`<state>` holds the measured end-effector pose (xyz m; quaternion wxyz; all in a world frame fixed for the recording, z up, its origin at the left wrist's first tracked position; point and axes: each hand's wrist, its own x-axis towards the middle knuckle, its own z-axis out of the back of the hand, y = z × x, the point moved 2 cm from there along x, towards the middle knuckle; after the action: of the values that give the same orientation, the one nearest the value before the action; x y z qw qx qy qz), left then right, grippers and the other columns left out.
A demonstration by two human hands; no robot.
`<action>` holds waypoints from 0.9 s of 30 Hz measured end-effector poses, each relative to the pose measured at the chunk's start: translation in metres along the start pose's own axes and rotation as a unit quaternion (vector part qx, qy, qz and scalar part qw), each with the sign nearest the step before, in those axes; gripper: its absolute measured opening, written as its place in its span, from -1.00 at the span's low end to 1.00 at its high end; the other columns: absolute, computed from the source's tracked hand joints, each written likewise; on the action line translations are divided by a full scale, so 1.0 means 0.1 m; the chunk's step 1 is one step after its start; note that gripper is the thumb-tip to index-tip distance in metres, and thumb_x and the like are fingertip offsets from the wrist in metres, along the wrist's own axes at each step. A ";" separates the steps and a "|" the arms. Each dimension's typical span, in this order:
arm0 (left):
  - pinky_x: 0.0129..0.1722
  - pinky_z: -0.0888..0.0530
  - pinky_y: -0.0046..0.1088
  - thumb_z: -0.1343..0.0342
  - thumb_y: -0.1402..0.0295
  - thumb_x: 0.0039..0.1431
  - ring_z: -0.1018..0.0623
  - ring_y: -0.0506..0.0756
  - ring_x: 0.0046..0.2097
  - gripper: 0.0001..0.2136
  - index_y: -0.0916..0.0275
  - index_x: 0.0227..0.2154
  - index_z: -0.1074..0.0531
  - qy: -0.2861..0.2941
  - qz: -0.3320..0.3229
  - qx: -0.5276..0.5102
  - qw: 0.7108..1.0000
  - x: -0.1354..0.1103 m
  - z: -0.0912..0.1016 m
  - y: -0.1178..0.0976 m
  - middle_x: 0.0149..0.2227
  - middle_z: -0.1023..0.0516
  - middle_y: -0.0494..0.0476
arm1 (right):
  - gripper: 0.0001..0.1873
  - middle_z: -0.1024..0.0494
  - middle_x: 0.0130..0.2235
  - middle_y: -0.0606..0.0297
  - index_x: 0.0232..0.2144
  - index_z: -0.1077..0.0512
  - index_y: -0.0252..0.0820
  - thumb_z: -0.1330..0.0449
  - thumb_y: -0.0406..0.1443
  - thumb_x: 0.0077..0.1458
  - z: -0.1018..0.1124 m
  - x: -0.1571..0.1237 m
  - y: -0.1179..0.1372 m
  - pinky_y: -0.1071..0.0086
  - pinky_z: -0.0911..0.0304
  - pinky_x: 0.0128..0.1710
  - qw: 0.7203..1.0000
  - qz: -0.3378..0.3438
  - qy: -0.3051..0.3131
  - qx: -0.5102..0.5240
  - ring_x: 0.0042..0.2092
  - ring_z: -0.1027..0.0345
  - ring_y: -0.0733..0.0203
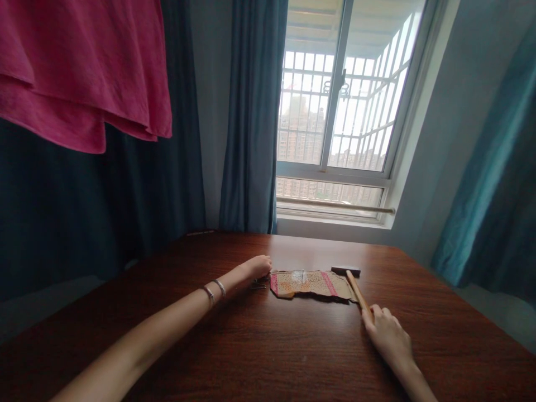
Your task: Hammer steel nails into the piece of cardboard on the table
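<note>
A torn piece of brown cardboard (312,283) with pink stripes lies flat on the wooden table (259,346). A small nail (302,276) stands in it. My left hand (257,267), with bracelets on the wrist, rests curled at the cardboard's left edge, over small dark metal bits (258,286); what its fingers hold is hidden. My right hand (387,332) grips the end of a wooden hammer handle (357,290). The dark hammer head (345,271) lies on the table just beyond the cardboard's right end.
A window (335,111) with bars is straight ahead behind the table, with blue curtains (251,123) on both sides. A pink cloth (84,67) hangs at the upper left. The table's far edge runs below the window sill.
</note>
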<state>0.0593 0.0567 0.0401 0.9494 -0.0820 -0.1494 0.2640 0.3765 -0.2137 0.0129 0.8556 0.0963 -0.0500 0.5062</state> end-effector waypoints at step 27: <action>-0.47 -0.29 -0.56 -0.10 0.22 -0.04 -0.44 0.03 -0.42 -0.71 0.38 -0.41 -0.54 -0.057 0.049 -0.299 0.951 0.43 -0.08 -0.81 -0.46 -0.55 0.14 | -0.49 -0.56 -0.42 0.15 -0.32 -0.52 -0.31 -0.11 0.01 -0.11 0.10 0.70 1.42 0.42 -0.28 -0.62 0.826 0.125 0.000 0.549 -0.41 -0.40 0.13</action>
<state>0.1350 0.0103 0.0619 0.8574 -0.3539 -0.2708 0.2577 0.2864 -0.0896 0.0521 0.5910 0.5432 0.2243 0.5526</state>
